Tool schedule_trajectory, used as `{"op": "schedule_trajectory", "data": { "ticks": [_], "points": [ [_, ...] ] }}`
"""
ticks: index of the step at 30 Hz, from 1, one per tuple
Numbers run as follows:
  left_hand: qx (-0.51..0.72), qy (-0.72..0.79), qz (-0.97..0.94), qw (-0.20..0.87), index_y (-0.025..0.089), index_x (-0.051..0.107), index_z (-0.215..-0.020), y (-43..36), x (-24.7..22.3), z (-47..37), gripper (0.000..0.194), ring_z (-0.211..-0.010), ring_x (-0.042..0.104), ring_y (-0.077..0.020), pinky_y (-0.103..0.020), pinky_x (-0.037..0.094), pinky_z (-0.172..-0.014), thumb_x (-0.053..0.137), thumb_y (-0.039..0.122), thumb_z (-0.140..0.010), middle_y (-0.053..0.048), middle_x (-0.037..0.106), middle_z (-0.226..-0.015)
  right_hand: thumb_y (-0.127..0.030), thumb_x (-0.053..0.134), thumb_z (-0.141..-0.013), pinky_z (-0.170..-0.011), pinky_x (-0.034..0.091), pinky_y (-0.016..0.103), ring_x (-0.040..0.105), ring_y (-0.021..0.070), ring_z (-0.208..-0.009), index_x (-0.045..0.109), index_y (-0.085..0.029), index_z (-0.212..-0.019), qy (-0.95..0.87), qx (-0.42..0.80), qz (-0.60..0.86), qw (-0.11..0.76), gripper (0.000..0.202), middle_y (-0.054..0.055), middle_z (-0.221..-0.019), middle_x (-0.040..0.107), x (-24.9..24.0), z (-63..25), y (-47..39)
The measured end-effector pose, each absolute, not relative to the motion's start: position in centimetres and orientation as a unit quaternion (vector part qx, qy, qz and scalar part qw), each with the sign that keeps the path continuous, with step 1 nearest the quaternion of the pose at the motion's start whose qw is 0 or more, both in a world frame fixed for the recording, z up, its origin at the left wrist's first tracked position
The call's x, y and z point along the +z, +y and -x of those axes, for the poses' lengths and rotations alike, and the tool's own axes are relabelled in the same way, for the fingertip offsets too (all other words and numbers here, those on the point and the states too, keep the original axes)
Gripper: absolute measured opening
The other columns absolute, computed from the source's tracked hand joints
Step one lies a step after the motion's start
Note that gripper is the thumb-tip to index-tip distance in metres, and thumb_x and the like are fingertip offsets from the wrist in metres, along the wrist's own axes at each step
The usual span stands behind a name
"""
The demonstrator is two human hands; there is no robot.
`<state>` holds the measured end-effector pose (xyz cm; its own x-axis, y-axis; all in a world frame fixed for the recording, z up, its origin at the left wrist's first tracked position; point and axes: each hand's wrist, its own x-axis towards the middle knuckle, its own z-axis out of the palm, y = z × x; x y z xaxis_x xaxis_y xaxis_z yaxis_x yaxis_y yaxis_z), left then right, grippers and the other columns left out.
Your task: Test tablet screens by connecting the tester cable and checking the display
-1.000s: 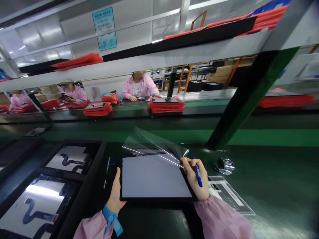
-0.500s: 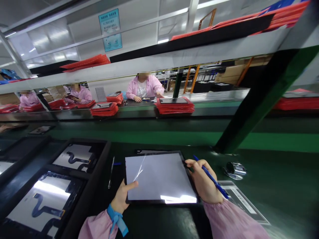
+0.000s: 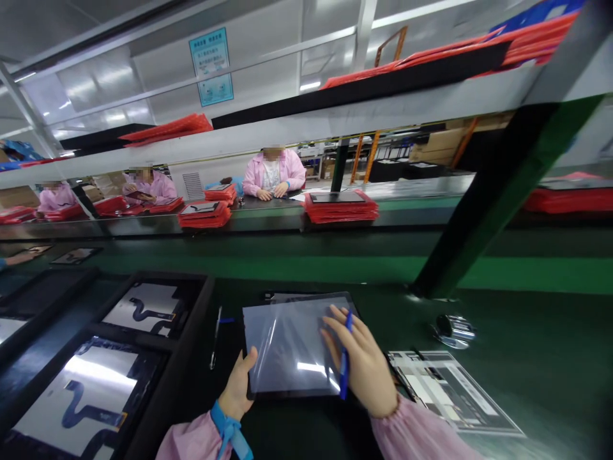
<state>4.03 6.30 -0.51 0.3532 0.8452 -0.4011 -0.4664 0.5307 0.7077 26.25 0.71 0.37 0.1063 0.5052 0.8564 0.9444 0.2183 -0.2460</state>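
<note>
A flat tablet-sized screen panel [image 3: 282, 348] with a grey face and dark border is tilted up in front of me. My left hand [image 3: 238, 385], with a blue band at the wrist, grips its lower left edge, thumb on the front. Over the right part of the face lies my right hand [image 3: 361, 358], fingers stretched out, a blue pen [image 3: 345, 361] tucked between them. Whether the fingertips touch the surface I cannot tell. Partly hidden behind my right wrist, a flat panel with pale inner parts [image 3: 445, 390] rests on the green table.
On the left, a black compartment tray [image 3: 189, 319] carries screen panels with flex cables. A slim pen-like tool [image 3: 216, 338] lies beside it. To the right sits a shiny metal cylinder [image 3: 454, 330] near a slanted green post [image 3: 488, 198]. Co-workers in pink sit beyond red stacks [image 3: 341, 207].
My right hand has moved left from the panel's right edge onto its face, taking the blue pen along. More of the flat panel at right shows. The co-worker opposite has drawn both hands together.
</note>
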Motion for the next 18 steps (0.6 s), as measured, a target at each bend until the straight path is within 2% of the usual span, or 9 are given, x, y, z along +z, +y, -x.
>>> {"op": "schedule_trajectory", "data": {
  "ticks": [3, 6, 9, 14, 18],
  "points": [
    [0.423, 0.337, -0.246, 0.804, 0.028, 0.055, -0.126, 6.3, -0.6, -3.8, 0.08, -0.119, 0.056, -0.0422, -0.057, 0.05, -0.09, 0.089, 0.029, -0.054, -0.011, 0.069, -0.119, -0.018, 0.041, -0.098, -0.088, 0.051, 0.059, 0.051, 0.0378, -0.123, 0.062, -0.018, -0.115, -0.66, -0.253, 0.587, 0.395, 0.027, 0.019, -0.13, 0.058, 0.3, -22.7, 1.1],
    [0.423, 0.309, -0.251, 0.814, 0.028, 0.054, -0.128, 6.2, -0.6, -3.7, 0.098, -0.12, 0.054, -0.0451, -0.057, 0.049, -0.091, 0.095, 0.034, -0.039, -0.013, 0.067, -0.121, -0.007, 0.035, -0.096, -0.095, 0.049, 0.056, 0.043, 0.0325, -0.132, 0.06, -0.021, -0.122, -0.754, -0.22, 0.514, 0.344, 0.039, 0.014, -0.138, 0.052, 0.3, -19.7, 0.4],
    [0.426, 0.314, -0.232, 0.816, 0.025, 0.056, -0.126, 6.2, -0.3, -3.7, 0.106, -0.117, 0.055, -0.047, -0.057, 0.05, -0.091, 0.096, 0.042, -0.029, -0.016, 0.067, -0.121, -0.008, 0.033, -0.097, -0.102, 0.044, 0.053, 0.041, 0.0283, -0.134, 0.064, -0.022, -0.114, -0.789, -0.199, 0.47, 0.341, 0.039, 0.009, -0.138, 0.053, -0.1, -19.6, -0.9],
    [0.436, 0.336, -0.215, 0.807, 0.024, 0.062, -0.117, 6.5, -0.5, -3.6, 0.099, -0.117, 0.056, -0.0469, -0.059, 0.049, -0.092, 0.096, 0.043, -0.026, -0.016, 0.067, -0.12, -0.011, 0.032, -0.097, -0.096, 0.048, 0.055, 0.046, 0.0321, -0.13, 0.061, -0.022, -0.121, -0.753, -0.214, 0.532, 0.324, 0.039, 0.01, -0.137, 0.054, -0.4, -25.8, -2.4],
    [0.456, 0.33, -0.21, 0.799, 0.023, 0.066, -0.107, 7.0, -1.7, -3.3, 0.083, -0.118, 0.056, -0.0447, -0.06, 0.046, -0.097, 0.095, 0.043, -0.032, -0.012, 0.071, -0.115, -0.016, 0.045, -0.096, -0.091, 0.053, 0.048, 0.059, 0.0311, -0.115, 0.062, -0.021, -0.111, -0.634, -0.221, 0.578, 0.464, 0.023, 0.013, -0.127, 0.061, 0.1, -29.3, -2.5]
  ]
}}
